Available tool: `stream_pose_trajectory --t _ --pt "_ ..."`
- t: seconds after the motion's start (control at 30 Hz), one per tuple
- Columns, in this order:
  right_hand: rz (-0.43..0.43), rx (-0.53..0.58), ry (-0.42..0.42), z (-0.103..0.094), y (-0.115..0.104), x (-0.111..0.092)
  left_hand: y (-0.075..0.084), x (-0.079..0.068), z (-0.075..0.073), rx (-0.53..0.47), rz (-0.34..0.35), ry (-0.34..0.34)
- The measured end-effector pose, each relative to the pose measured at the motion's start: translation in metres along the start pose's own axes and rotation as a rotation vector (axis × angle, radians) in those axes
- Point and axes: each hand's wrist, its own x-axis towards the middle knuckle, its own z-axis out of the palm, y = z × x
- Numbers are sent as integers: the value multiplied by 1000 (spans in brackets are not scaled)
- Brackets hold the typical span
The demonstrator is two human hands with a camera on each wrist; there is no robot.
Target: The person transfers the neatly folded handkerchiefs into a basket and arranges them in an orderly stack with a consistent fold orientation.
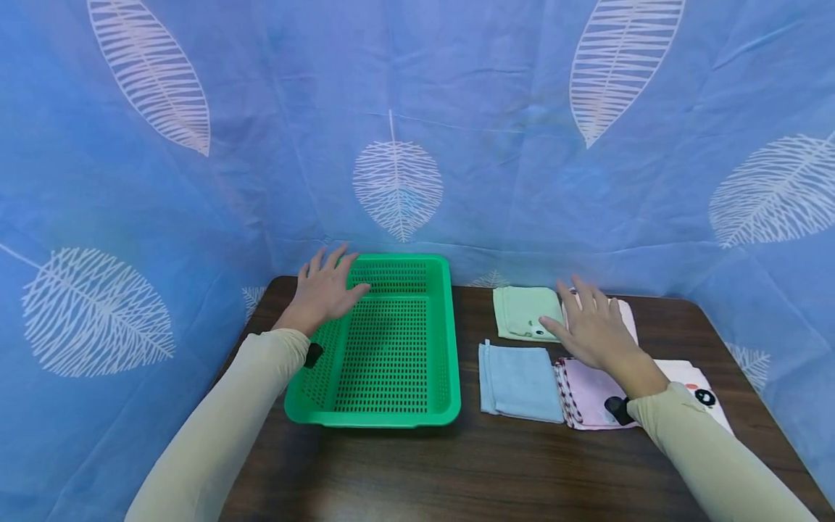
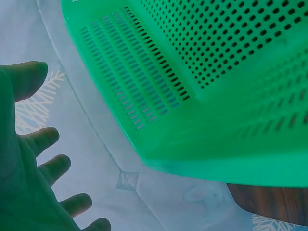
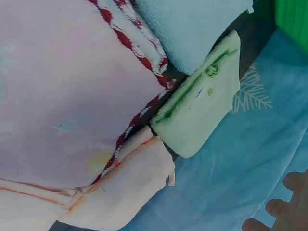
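Note:
My left hand (image 1: 322, 293), fingers spread, hovers over the left rim of a green perforated plastic basket (image 1: 385, 355); it holds nothing. In the left wrist view, its fingertips (image 2: 55, 166) show apart from the basket wall. My right hand (image 1: 593, 330) is spread over several folded towels, also holding nothing. Beneath and around it are a light green towel (image 1: 525, 310), a blue towel (image 1: 520, 383), and a pink towel (image 1: 583, 388) with red-and-white edging. A pale towel (image 1: 628, 319) is partly hidden behind the hand. Another white towel (image 1: 698, 388) with a black motif lies to the right, partly under the forearm.
The dark wooden table (image 1: 391, 471) carries the basket on its left and the towels on its right. A blue cloth backdrop (image 1: 483, 181) with white leaf prints rises behind the table and along both sides.

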Motion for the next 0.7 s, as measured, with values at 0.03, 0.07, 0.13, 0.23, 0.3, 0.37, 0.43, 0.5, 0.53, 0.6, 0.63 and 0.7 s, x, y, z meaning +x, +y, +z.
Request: stream_pose_trajectory --t 0.03,0.07,0.13,0.23,0.3,0.37,0.43,0.5,0.53,0.6,0.63,0.7 --pt "0 2 -2 1 0 -1 -1 -1 0 0 -1 -2" --pt "-1 2 -2 1 0 -2 -3 -3 0 -2 -3 -6" --pt "-3 1 0 2 0 -4 -5 -6 0 -4 -3 -10" --pt "-3 1 6 4 2 -7 -9 -9 1 -20 -2 -17" --pt "-1 11 1 5 3 -8 -13 -12 3 -31 -4 -18" --pt "-1 16 -2 7 4 -8 -18 -14 5 -45 -5 -19" --pt "-2 23 -6 8 5 -9 -22 -16 6 -54 0 -21" --pt "-5 21 -5 9 5 -10 -26 -18 7 -58 9 -23" --pt "-7 20 -3 10 5 -11 -28 -18 8 -63 15 -25" --pt "-9 16 -2 12 5 -13 -30 -20 8 -69 28 -33" --pt "-8 12 -1 12 5 -14 -31 -21 7 -71 34 -37" --pt "-11 2 0 13 6 -15 -32 -22 7 -82 44 -46"
